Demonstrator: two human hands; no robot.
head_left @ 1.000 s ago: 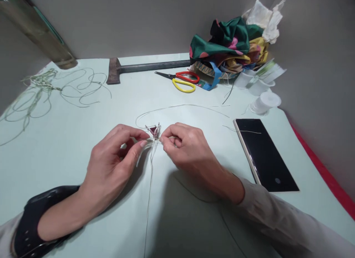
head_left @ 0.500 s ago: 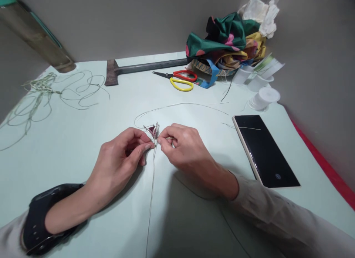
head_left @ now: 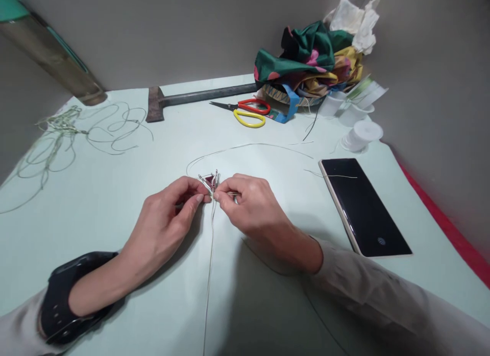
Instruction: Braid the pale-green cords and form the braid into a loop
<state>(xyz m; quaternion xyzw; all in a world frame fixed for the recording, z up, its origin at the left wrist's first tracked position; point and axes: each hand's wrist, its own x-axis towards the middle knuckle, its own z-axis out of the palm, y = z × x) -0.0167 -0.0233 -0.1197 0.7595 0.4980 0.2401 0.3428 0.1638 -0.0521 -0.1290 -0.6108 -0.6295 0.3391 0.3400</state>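
Note:
A small triangular pendant with a dark red middle and pale cord along its sides lies on the table between my hands. My left hand is closed, thumb and forefinger pinching the cord at the pendant's lower tip. Opposite it, my right hand pinches the same spot from the right, with thin strands running under its curled fingers. From this point a pale cord trails straight down toward me. Another loop of cord curves away behind the pendant. The knot itself is mostly hidden by my fingertips.
Scissors with red and yellow handles lie behind, before a hammer. A phone is at right, near thread spools. Bunched cloth fills a basket. Tangled green cord and a bottle are at left.
My right fingertips have moved slightly left, closer in on the pendant's lower tip. Both hands keep their pinch, and the view has shifted a little.

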